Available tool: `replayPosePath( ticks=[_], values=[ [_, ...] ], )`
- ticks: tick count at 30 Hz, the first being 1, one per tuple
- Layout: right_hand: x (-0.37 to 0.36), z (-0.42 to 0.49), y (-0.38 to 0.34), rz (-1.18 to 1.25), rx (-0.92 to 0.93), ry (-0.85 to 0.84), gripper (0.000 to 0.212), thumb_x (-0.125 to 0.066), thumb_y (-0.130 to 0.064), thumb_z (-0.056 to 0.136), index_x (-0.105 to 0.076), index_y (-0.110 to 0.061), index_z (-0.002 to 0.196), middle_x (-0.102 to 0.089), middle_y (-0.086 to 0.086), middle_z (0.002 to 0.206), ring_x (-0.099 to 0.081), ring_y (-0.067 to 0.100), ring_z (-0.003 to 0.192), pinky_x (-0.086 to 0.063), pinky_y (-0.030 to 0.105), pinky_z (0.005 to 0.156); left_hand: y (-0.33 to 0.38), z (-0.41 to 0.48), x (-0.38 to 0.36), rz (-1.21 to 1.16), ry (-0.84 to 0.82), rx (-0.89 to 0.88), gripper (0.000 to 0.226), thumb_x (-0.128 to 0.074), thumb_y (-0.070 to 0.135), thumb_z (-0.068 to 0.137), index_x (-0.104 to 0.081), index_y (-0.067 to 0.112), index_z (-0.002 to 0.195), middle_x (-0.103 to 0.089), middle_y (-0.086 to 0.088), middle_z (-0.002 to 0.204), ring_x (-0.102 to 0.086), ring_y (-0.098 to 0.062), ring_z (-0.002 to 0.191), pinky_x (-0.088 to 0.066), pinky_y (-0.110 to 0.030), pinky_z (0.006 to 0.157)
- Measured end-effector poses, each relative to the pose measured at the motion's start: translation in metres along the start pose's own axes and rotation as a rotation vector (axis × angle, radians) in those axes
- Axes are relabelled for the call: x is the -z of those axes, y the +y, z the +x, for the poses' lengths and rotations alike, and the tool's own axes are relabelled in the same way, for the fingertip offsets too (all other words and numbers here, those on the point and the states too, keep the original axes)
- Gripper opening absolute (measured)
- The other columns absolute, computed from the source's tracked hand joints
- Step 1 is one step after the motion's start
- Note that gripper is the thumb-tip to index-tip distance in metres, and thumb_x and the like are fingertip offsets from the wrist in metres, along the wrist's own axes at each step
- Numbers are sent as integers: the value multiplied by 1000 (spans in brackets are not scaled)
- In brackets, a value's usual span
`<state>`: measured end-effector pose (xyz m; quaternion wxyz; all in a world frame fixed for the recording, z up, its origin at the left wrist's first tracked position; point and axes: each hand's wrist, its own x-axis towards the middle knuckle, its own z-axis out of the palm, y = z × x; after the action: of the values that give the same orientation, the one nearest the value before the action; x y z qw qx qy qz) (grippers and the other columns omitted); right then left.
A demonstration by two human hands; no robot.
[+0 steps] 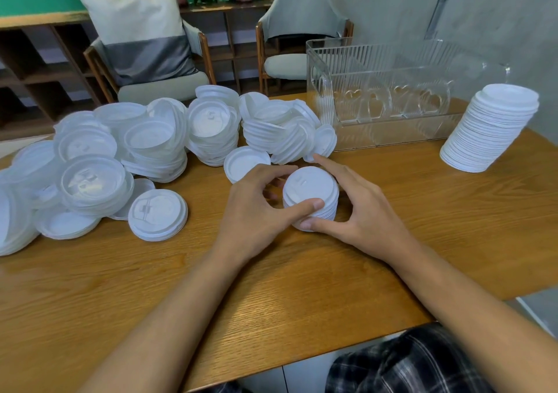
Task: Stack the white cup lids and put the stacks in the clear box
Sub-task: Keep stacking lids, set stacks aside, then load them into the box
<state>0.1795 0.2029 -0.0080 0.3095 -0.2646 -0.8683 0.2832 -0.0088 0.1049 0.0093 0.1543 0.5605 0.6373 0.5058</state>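
I am gripping a small stack of white cup lids between both hands on the wooden table. My left hand is curling round its left side, thumb pressing the near edge. My right hand is pinching the base with its thumb while the forefinger is stretching toward the loose pile of lids, perhaps touching one. The clear box is standing behind, apparently holding no lids, with a tall lid stack sitting just right of it.
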Motion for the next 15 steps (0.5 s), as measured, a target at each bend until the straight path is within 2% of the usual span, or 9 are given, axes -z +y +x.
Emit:
replayPosePath(
  ticks=[3,5,10,13,15],
  values=[
    [-1,0,1,-8,10,6,100,-83,-61,75,-40,-28,160,-56,-13,142,-51,3,133,-44,28,111,-3,1,-3,19,-4,-8,58,-94,49,71,-75,29,123,-72,14,109,-67,-8,102,-56,-28,85],
    [-1,-1,2,-19,22,9,98,-81,-63,75,-45,-25,157,-57,-11,145,-51,4,135,-45,33,113,-6,1,-2,29,-28,-17,60,-91,55,72,-74,30,125,-71,14,111,-65,-7,105,-56,-28,85],
    [0,-1,1,-17,3,7,99,-80,-64,71,-48,-23,156,-57,-10,149,-48,4,140,-44,38,116,-11,1,-3,96,-56,-66,68,-84,63,74,-71,27,129,-67,14,116,-61,-3,110,-49,-18,83],
    [0,-1,1,-34,5,14,98,-80,-65,73,-49,-23,155,-58,-11,147,-49,3,138,-44,35,115,-14,1,1,172,-95,-107,70,-69,73,82,-68,27,135,-63,15,121,-59,-3,116,-49,-23,93],
    [-1,-2,1,-53,9,18,97,-79,-66,74,-49,-24,155,-59,-11,147,-50,2,137,-44,34,114,-15,2,7,193,-80,-129,59,-59,68,91,-71,28,133,-64,15,122,-60,-4,118,-49,-28,98]
  ],
)
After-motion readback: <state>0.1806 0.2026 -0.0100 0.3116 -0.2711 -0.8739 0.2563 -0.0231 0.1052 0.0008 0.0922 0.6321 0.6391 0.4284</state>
